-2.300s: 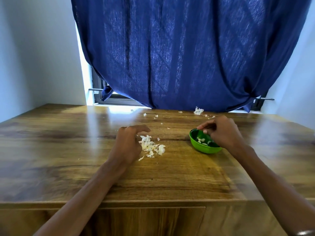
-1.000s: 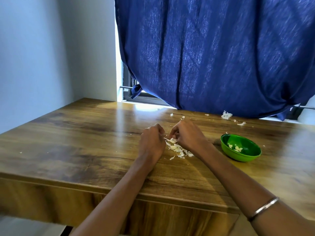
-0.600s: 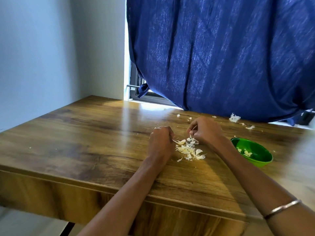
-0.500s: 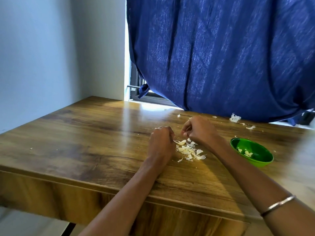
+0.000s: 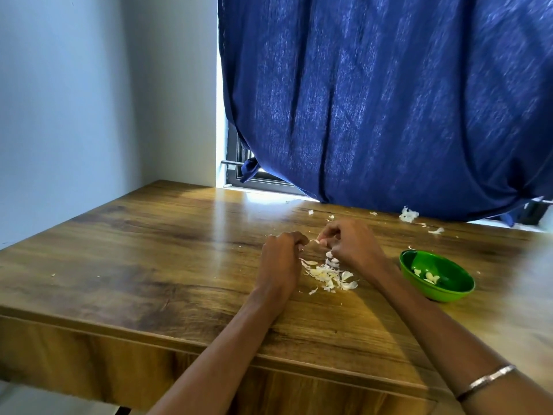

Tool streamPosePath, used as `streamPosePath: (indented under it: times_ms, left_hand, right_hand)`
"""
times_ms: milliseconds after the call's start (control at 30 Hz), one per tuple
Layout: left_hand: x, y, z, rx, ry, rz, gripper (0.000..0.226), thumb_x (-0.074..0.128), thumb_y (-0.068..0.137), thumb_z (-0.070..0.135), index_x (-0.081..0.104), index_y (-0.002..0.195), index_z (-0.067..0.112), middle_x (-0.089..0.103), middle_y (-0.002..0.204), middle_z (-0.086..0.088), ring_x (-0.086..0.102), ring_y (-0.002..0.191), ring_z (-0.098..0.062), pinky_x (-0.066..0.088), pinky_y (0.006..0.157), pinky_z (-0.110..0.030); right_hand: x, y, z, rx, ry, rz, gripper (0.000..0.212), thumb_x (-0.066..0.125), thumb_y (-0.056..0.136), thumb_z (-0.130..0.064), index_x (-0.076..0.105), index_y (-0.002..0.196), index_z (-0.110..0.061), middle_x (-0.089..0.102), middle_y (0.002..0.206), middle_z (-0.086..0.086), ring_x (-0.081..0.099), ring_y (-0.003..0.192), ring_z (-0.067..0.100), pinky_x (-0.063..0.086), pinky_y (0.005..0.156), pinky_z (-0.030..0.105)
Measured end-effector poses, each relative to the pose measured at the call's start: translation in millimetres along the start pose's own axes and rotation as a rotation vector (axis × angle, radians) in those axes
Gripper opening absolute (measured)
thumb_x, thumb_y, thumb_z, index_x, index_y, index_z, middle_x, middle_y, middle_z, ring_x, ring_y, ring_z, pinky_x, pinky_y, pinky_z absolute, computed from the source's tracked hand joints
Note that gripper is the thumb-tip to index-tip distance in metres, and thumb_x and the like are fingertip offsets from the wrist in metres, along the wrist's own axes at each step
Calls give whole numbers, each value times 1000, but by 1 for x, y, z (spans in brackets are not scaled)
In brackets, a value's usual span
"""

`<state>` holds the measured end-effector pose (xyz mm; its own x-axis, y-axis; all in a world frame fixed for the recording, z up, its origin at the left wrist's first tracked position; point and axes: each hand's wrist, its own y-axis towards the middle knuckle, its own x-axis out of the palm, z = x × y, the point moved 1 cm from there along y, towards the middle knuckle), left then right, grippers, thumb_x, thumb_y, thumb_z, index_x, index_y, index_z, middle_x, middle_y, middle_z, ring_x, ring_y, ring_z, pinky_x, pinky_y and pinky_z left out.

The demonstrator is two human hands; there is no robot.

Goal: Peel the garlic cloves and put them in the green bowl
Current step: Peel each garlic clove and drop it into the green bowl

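What is pinched between the left hand [image 5: 279,259] and right hand [image 5: 351,245] is mostly hidden by curled fingers. The curtain [image 5: 389,100] is cut off at the top and right.

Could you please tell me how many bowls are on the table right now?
1. The green bowl sits on the wooden table, just right of the right hand and the pile of garlic skins. No other bowl shows in view.

Both hands curled, left hand [image 5: 281,259] & right hand [image 5: 353,247] fingertips meeting
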<state>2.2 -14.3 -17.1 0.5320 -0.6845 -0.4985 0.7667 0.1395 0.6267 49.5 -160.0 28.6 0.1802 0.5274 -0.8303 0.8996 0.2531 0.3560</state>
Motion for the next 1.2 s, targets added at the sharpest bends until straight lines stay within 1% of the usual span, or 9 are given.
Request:
streamPosePath:
  times_ms: [200, 300, 400, 467, 567, 700, 833, 1067, 1200]
  left_hand:
    - [-4, -1, 10, 70, -62, 49, 35, 60, 91, -10, 76, 115, 10, 78, 108, -3, 71, 87, -9, 39, 71, 6]
    - [-4, -2, 14, 58, -86, 20, 49, 57, 81, -17, 77, 113, 14, 78, 97, -3, 68, 66, -11, 51, 57, -13]
    - [-4, -2, 12, 59, -120, 27, 48, 56, 75, -17, 78, 104, 14, 78, 89, 2, 69, 65, -11, 55, 60, -32]
    - [-4, -3, 14, 73, -155, 71, 39, 55, 79, -15, 75, 100, 11, 76, 85, 1, 66, 63, -12, 53, 58, -25]
    - [-3, -5, 21, 213, -154, 100, 31, 62, 89, -6, 70, 115, 11, 73, 103, 4, 63, 80, -6, 45, 69, -5]
    - [2, -4, 20, 309, -188, 2, 29, 68, 90, -3, 74, 111, 17, 73, 104, 7, 68, 84, -3, 53, 75, -13]
    - [2, -3, 15, 329, -148, 20, 19, 73, 86, -4, 78, 93, 14, 73, 88, 9, 64, 78, 2, 49, 71, -12]
    - [1, -4, 17, 266, -122, 34, 10, 78, 86, 9, 79, 90, 18, 73, 84, 11, 65, 75, -1, 50, 65, -14]
    - [0, -2, 17, 210, -145, 23, 12, 80, 83, 9, 78, 86, 20, 69, 80, 17, 65, 74, -1, 44, 63, -7]
  right_hand:
    - [-16, -19, 5, 67, 322, 118, 16, 69, 93, -16, 70, 91, -32, 68, 84, -16, 64, 78, 1, 51, 64, 16]
    - [-18, -27, 7, 83, 399, 88, 16, 65, 96, -19, 72, 96, -33, 67, 85, -18, 62, 77, 1, 48, 62, 14]
    - [-16, -35, 9, 137, 459, 37, 17, 62, 98, -21, 73, 99, -34, 68, 88, -16, 61, 78, 4, 50, 64, 17]
    - [-11, -40, 12, 184, 531, 41, 16, 62, 98, -22, 73, 101, -32, 71, 90, -13, 65, 79, 6, 57, 71, 26]
    - [-7, -46, 13, 256, 724, 40, 14, 63, 97, -18, 74, 98, -26, 76, 86, -2, 69, 71, 5, 59, 74, 29]
    - [-8, -50, 11, 289, 1012, -16, 13, 64, 94, -10, 70, 106, -6, 77, 84, 8, 72, 67, 8, 60, 66, 22]
    - [-4, -53, 14, 279, 944, -55, 12, 66, 94, -11, 71, 103, -4, 77, 89, 15, 71, 68, 11, 57, 62, 21]
    - [-5, -55, 17, 174, 706, -18, 11, 76, 88, -19, 76, 99, -18, 78, 87, 1, 74, 75, 15, 62, 74, 32]
    - [-3, -55, 18, 99, 519, 50, 14, 76, 87, -20, 78, 99, -28, 75, 88, -12, 70, 77, 3, 59, 70, 19]
